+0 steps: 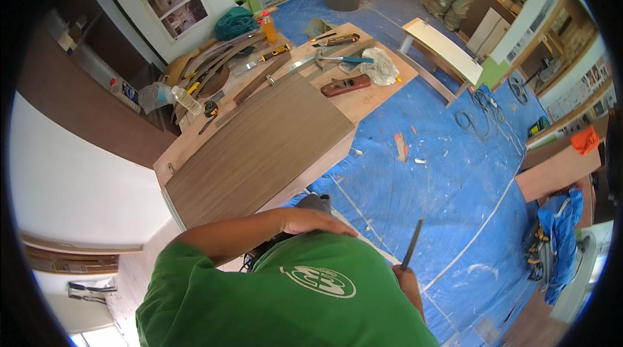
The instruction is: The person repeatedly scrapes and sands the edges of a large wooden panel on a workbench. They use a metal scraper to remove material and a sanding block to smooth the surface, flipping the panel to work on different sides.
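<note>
**Maybe Time to Smooth the Wood, but the Tool Was Off the Board**

On the left, a clear bottle (187,100) and a tape measure (211,109) sat on the pale table (176,154). Next came the big brown board (263,152). It lay flat on the table, right in front of the person, and neither hand touched it.

The left hand (317,220) lay across the front of the green shirt (279,301). Its fingers looked stretched out and close together. The palm was hidden, so I could not tell if they held anything.

Behind the board, a hammer (347,59) and a red-brown plane (346,85) lay on the table.

On the right, the right hand (409,285) was curled tight around the low end of a long, dark tool (413,243), perhaps a file. Its tip poked up over the blue floor sheet (448,217), well apart from the board.

It looked like a getting-ready step. Working on the board would have called for swinging the tool left, with the free palm steadying the wood.
</note>
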Tool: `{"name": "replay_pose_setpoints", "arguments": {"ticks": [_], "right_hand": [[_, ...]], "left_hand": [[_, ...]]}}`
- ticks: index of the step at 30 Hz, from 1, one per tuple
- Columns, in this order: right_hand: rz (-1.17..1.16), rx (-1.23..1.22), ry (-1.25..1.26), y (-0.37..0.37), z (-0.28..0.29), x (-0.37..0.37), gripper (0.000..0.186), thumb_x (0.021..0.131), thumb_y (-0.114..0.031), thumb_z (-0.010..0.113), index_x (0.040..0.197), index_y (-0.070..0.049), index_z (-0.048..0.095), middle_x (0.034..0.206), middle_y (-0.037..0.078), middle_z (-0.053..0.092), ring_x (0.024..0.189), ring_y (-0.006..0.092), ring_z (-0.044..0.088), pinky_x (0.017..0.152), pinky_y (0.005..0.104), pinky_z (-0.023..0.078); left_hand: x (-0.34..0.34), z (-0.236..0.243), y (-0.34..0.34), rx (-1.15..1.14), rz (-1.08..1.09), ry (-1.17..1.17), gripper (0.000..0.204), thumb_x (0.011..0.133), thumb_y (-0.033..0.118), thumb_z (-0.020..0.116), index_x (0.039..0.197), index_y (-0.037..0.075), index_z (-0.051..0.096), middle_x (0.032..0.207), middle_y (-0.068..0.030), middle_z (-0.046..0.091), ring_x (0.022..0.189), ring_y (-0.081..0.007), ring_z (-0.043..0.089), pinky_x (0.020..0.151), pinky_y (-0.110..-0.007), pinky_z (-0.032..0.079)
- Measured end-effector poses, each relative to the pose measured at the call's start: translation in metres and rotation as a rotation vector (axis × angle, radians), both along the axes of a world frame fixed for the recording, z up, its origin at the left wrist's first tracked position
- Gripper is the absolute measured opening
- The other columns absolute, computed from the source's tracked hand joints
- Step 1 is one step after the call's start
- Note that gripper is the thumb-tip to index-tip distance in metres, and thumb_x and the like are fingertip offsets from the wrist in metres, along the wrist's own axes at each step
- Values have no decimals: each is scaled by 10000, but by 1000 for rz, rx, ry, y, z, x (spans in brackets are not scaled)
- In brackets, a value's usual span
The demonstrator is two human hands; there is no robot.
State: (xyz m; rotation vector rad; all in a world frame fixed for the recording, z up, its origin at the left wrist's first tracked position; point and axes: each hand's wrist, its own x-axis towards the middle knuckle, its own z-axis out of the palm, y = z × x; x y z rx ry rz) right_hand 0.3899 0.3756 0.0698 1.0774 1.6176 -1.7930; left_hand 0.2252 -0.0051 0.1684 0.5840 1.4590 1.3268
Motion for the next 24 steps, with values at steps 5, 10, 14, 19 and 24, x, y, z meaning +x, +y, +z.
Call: {"name": "replay_pose_setpoints", "arguments": {"ticks": [5,10,14,19,24], "right_hand": [[311,195,100,-11,9,-54,306,837,16,685,1137,12,741,765,75,686,672,134,649,591,298,497],[245,327,19,16,25,-169,212,946,-125,681,833,39,610,703,90,636,469,202,622,469,327,511],[318,321,10,33,49,-228,262,912,-51,682,1137,78,651,713,75,636,503,187,644,488,311,522],[473,441,-7,36,64,-277,236,919,-99,718,1081,58,652,681,62,616,501,174,637,473,303,509],[491,525,-5,9,78,-348,291,948,-231,749,858,4,603,656,66,615,496,180,637,466,314,502]], "left_hand": [[-38,-3,1,32,34,197,702,1036,591,492,1601,184,406,1652,-147,373,1510,-321,368,1244,-427,248],[-89,-85,-30,-693,-47,1040,452,1032,405,584,1349,95,667,1417,-180,619,1341,-306,561,1143,-418,397],[-153,-117,-12,-85,658,328,324,1053,341,581,1194,82,717,1005,-112,758,960,-236,711,885,-375,540],[-232,-79,24,-136,361,404,383,1038,409,608,1199,79,715,1083,-108,745,1054,-215,682,937,-374,519],[-247,-65,28,17,434,-301,472,1032,470,608,1313,98,683,1295,-112,688,1215,-233,624,1026,-381,486]]}}
